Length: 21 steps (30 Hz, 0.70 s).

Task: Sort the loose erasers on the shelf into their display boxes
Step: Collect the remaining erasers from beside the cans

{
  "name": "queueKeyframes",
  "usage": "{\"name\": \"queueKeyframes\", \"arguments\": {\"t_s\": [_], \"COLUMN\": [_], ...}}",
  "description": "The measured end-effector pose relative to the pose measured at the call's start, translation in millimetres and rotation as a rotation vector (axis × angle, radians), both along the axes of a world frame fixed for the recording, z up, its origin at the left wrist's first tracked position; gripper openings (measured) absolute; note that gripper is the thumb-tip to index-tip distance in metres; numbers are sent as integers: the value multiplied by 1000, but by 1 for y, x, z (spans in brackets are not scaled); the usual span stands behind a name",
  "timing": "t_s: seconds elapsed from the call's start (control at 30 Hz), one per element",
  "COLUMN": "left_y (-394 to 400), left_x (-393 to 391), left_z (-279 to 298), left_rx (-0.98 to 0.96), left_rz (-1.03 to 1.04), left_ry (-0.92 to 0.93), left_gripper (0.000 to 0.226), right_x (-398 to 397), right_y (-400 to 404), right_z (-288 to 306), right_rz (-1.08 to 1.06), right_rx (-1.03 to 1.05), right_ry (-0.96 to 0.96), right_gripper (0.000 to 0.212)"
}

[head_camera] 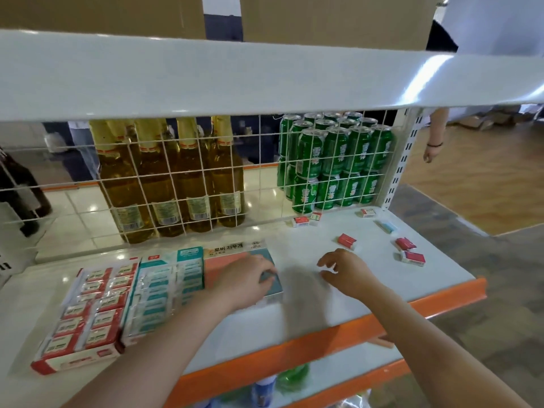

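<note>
Landmark: pink-teal box on white shelf. Left hand rests on box's right part, fingers curled over teal corner. Right hand just right of box, above shelf, fingers loosely curled and apart, holding nothing visible. Loose red erasers well right of box; teal eraser beyond them. Red display box and teal display box left of it.

beyond my wire grid: amber bottles left, green cans stacked right. cardboard boxes on the upper shelf.
</note>
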<state>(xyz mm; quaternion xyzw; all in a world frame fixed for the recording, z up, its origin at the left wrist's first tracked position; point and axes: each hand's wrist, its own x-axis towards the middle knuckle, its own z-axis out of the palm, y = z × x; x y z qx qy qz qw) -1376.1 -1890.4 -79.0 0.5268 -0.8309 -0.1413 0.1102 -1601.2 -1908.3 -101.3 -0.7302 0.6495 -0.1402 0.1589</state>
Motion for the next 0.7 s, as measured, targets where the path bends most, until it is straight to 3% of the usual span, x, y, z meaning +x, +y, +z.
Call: {"name": "queueKeyframes", "arguments": {"t_s": [0.23,0.4,0.7], "left_y": [-33,-55,-92], "left_x": [-50,-71,-94], "left_z": [-9,-17,-26], "left_rx": [29,74,29], "left_rz": [-13,26,178], "left_ry": [-42,-31,-47], "left_gripper": [33,35,45], "right_x": [-53,-70,-82], "right_y": [-31,-53,-87], "right_z": [-8,-9,-11], "right_rz": [-210,-211,-131], "right_rx": [2,16,11], "right_ry": [84,103,95], "right_gripper": [36,48,33]}}
